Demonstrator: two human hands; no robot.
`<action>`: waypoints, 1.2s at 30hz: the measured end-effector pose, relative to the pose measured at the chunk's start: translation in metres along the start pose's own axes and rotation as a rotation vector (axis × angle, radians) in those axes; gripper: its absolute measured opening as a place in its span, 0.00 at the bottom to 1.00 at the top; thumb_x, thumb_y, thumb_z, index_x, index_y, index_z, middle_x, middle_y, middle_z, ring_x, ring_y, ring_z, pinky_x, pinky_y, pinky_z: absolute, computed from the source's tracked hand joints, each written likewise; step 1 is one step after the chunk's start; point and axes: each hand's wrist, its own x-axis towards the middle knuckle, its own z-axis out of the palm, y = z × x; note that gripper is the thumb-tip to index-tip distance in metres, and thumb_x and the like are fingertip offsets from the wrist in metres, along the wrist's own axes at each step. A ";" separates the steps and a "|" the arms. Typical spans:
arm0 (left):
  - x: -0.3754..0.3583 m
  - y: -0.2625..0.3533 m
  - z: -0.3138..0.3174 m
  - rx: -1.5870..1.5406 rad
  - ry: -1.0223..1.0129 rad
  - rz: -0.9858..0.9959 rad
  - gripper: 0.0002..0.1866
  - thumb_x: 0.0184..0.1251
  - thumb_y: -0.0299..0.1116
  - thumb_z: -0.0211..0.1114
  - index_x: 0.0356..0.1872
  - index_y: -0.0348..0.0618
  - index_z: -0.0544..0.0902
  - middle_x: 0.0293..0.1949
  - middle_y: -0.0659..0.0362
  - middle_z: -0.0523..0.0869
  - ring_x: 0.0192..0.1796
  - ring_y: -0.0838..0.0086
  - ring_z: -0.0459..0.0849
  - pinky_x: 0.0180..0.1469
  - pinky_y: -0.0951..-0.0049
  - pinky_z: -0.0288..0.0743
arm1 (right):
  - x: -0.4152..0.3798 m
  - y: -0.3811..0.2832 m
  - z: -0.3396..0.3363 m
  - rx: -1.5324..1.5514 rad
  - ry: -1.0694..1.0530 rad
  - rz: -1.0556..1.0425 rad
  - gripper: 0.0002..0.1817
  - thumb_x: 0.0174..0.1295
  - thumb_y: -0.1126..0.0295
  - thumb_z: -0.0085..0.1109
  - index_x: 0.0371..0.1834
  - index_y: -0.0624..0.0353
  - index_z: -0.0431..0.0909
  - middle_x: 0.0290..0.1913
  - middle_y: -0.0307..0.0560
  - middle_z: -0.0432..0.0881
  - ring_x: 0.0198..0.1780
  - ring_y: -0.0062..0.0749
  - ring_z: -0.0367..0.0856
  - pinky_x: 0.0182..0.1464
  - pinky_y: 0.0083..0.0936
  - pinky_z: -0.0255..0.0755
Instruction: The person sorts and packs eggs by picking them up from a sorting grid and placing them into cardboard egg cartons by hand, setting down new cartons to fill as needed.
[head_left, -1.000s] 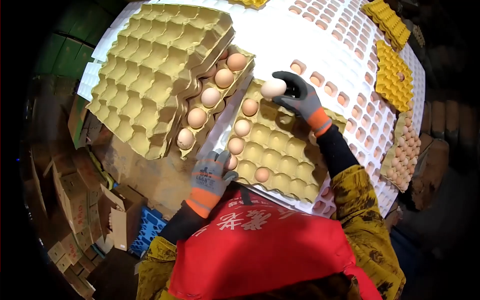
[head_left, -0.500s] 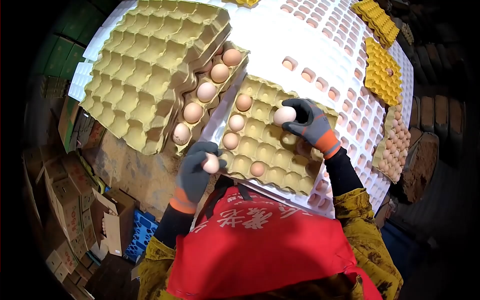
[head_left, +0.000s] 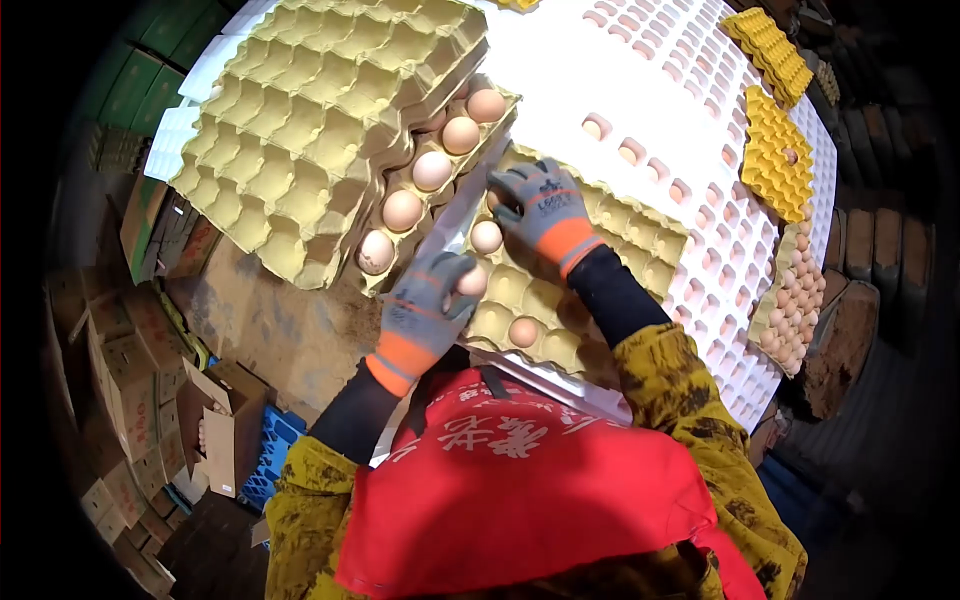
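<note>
My left hand (head_left: 425,305), in a grey and orange glove, is curled round a pale egg (head_left: 470,281) at the left edge of the yellowish egg tray (head_left: 497,322). My right hand (head_left: 538,200), gloved alike, reaches across to the tray's far left corner. Its fingers are bent down around an egg (head_left: 493,200), mostly hidden beneath them. Between the two hands a light egg (head_left: 486,237) sits in a cup. A browner egg (head_left: 523,332) lies in the near row. My right forearm hides part of the tray's middle.
Left of the tray stands a stack of egg trays (head_left: 290,130), with a row of eggs (head_left: 432,171) beside it. A white tray with cups (head_left: 710,250) holds many eggs on the right. Yellow trays (head_left: 775,150) and a full egg tray (head_left: 790,300) lie farther right. Cardboard boxes (head_left: 130,400) stand at lower left.
My right hand has moved left across the tray, from holding a pale egg over its middle to its far left corner. My left hand has shifted up and right onto the tray's edge.
</note>
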 end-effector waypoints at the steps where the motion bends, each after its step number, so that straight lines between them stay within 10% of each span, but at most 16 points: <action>1: -0.003 0.004 -0.003 -0.036 0.079 -0.037 0.20 0.63 0.31 0.69 0.57 0.45 0.83 0.47 0.53 0.84 0.42 0.64 0.84 0.46 0.69 0.80 | -0.001 0.002 -0.002 0.123 0.002 0.043 0.23 0.59 0.60 0.67 0.58 0.51 0.82 0.51 0.49 0.84 0.54 0.48 0.78 0.61 0.43 0.71; 4: -0.013 0.008 -0.016 -0.923 0.004 -0.812 0.17 0.70 0.37 0.66 0.55 0.39 0.82 0.40 0.58 0.87 0.38 0.73 0.83 0.41 0.74 0.76 | -0.012 -0.002 -0.034 1.001 0.055 0.453 0.19 0.62 0.65 0.63 0.55 0.59 0.82 0.44 0.43 0.84 0.48 0.29 0.82 0.54 0.31 0.77; 7: -0.016 0.007 -0.017 -1.023 0.035 -0.746 0.18 0.81 0.42 0.54 0.51 0.37 0.82 0.33 0.63 0.85 0.34 0.79 0.79 0.38 0.76 0.74 | -0.022 -0.007 -0.039 1.349 -0.062 0.582 0.20 0.65 0.65 0.61 0.59 0.60 0.79 0.42 0.39 0.80 0.46 0.22 0.81 0.49 0.28 0.78; 10: -0.017 0.005 -0.011 -0.972 0.031 -0.673 0.19 0.85 0.41 0.47 0.46 0.37 0.81 0.32 0.63 0.83 0.32 0.80 0.78 0.35 0.76 0.72 | -0.022 -0.044 -0.019 0.154 -0.141 0.130 0.22 0.63 0.56 0.64 0.54 0.57 0.80 0.48 0.49 0.79 0.51 0.40 0.82 0.48 0.42 0.78; 14: 0.005 0.018 -0.005 -1.332 0.039 -0.853 0.21 0.84 0.47 0.48 0.47 0.38 0.81 0.28 0.63 0.80 0.25 0.81 0.75 0.27 0.79 0.69 | -0.028 -0.042 0.003 -0.031 -0.113 0.170 0.18 0.58 0.56 0.67 0.46 0.56 0.81 0.45 0.53 0.79 0.46 0.48 0.82 0.47 0.44 0.77; 18: 0.061 0.042 0.018 -1.004 -0.045 -0.528 0.19 0.77 0.41 0.60 0.57 0.36 0.81 0.35 0.61 0.84 0.27 0.81 0.78 0.27 0.81 0.70 | -0.055 0.018 -0.076 1.048 0.174 0.626 0.17 0.63 0.67 0.70 0.54 0.60 0.83 0.40 0.40 0.85 0.34 0.19 0.81 0.35 0.20 0.77; 23: 0.173 0.071 0.109 -0.616 -0.105 -0.179 0.23 0.60 0.32 0.76 0.57 0.39 0.83 0.49 0.55 0.87 0.49 0.72 0.85 0.52 0.70 0.80 | -0.108 0.166 -0.113 0.615 0.536 0.785 0.20 0.59 0.68 0.71 0.54 0.60 0.83 0.46 0.45 0.87 0.46 0.27 0.84 0.49 0.25 0.79; 26: 0.245 0.085 0.174 -0.269 0.063 0.290 0.22 0.61 0.31 0.74 0.57 0.43 0.84 0.49 0.56 0.86 0.43 0.70 0.86 0.45 0.71 0.81 | -0.098 0.208 -0.112 0.197 0.607 0.614 0.22 0.57 0.63 0.70 0.56 0.58 0.83 0.51 0.53 0.85 0.52 0.45 0.84 0.57 0.37 0.77; 29: 0.296 0.069 0.236 0.050 -0.210 0.194 0.22 0.64 0.39 0.71 0.59 0.48 0.85 0.50 0.52 0.85 0.51 0.56 0.86 0.53 0.63 0.79 | -0.085 0.241 -0.096 -0.018 0.381 0.661 0.23 0.58 0.62 0.68 0.57 0.56 0.83 0.53 0.53 0.83 0.54 0.51 0.82 0.58 0.39 0.76; 36: 0.320 0.020 0.270 -0.112 -0.032 0.353 0.18 0.69 0.32 0.63 0.58 0.44 0.83 0.57 0.47 0.84 0.59 0.50 0.82 0.60 0.59 0.76 | -0.053 0.285 -0.092 0.458 0.767 0.419 0.22 0.64 0.75 0.60 0.62 0.54 0.79 0.61 0.53 0.79 0.60 0.48 0.78 0.64 0.35 0.72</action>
